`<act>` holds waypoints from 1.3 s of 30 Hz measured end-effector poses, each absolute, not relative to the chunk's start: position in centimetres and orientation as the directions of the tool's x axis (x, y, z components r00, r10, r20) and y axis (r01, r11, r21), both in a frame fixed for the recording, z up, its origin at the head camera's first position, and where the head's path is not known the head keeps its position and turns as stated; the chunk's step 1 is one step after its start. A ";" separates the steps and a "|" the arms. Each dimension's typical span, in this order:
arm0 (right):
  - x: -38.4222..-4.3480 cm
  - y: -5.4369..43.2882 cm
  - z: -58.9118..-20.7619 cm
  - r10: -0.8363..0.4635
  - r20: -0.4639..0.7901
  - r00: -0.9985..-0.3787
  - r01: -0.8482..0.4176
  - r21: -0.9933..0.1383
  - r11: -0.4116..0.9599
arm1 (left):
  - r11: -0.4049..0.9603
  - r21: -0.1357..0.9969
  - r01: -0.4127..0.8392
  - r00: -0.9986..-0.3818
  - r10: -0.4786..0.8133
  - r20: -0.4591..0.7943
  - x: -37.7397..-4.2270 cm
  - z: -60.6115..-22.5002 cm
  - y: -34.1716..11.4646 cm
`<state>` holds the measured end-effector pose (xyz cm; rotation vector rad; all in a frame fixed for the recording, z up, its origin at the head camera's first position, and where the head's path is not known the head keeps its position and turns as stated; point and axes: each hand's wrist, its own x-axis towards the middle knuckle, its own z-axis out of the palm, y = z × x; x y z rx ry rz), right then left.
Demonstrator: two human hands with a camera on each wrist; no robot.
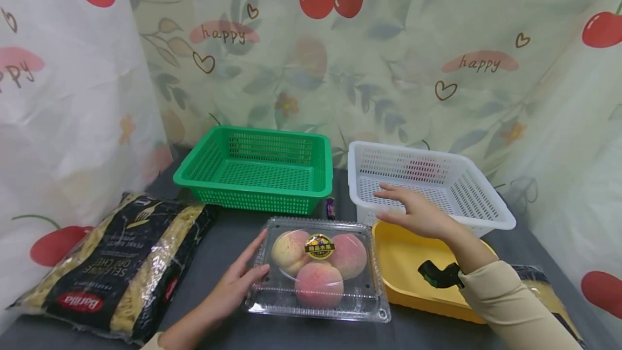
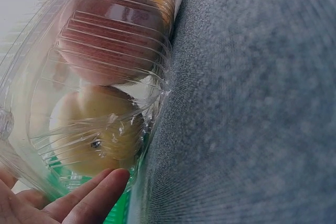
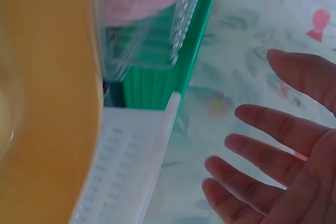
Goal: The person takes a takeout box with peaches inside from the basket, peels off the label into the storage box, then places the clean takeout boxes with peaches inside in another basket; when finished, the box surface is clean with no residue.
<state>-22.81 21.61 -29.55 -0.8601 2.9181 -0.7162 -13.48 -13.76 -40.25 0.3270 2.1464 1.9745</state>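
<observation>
A clear plastic clamshell box [image 1: 316, 269] of three peaches [image 1: 319, 285] sits at the middle of the dark table, lid closed, a round black and gold label on top. My left hand [image 1: 238, 280] is at the box's left side, thumb along the lid's edge. Its extended fingers [image 2: 100, 198] touch the ribbed side wall in the left wrist view. Above the yellow basin [image 1: 389, 280] and the white basket's front rim, my right hand [image 1: 420, 215] hovers with spread fingers and holds nothing. The right wrist view shows those fingers [image 3: 262, 153] apart.
Behind the box stand a green basket [image 1: 262, 199] and a white basket [image 1: 495, 215], with a small purple-wrapped item [image 1: 330, 208] between them. A Barilla pasta bag [image 1: 112, 263] lies left. Another package [image 1: 541, 290] lies partly behind the right sleeve. A printed curtain [image 1: 291, 69] surrounds the table.
</observation>
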 end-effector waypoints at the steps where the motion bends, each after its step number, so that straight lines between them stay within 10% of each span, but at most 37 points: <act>1: -22.7 21.2 -29.6 -0.529 0.114 -0.841 -0.521 -0.433 0.735 | 0.082 0.996 0.022 -0.954 0.299 -0.004 -13.5 -40.3 -13.8; 39: -19.7 13.0 -30.0 -0.893 -0.045 -0.448 -0.799 -0.428 0.422 | 0.121 0.990 0.077 -0.954 0.298 0.037 -13.7 -40.5 -13.9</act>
